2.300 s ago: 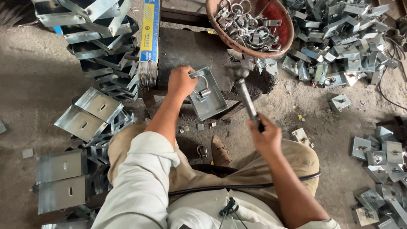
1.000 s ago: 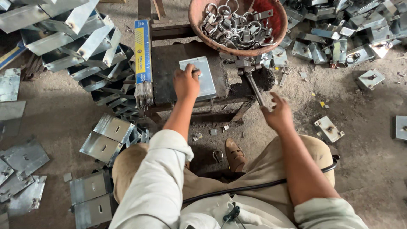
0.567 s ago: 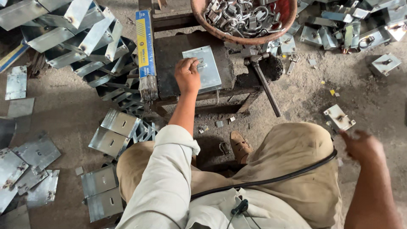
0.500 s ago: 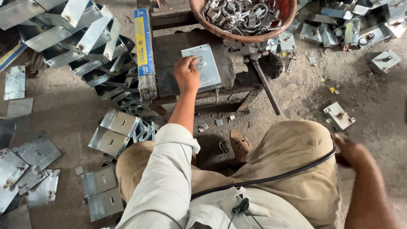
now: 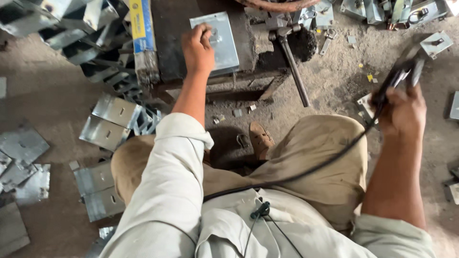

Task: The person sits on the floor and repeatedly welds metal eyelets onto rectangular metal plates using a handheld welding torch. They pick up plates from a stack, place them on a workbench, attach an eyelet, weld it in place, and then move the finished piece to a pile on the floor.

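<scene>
Lying on the dirt floor at the left are bent metal brackets (image 5: pixel 103 126). Next, the left hand (image 5: pixel 198 50) presses with its fingers on a grey metal plate (image 5: pixel 224 38) on the dark work block (image 5: pixel 179 28). A hammer (image 5: pixel 292 67) leans beside it. At the right, the right hand (image 5: pixel 404 110) is closed around a dark tool (image 5: pixel 399 76) — blurred — with a black cable (image 5: pixel 306 172).

soft, even daylight, weak shadows; mild glare on metal plates (image 5: pixel 114 111); right hand (image 5: pixel 404 111) motion-blurred, frame edges stretched.
</scene>
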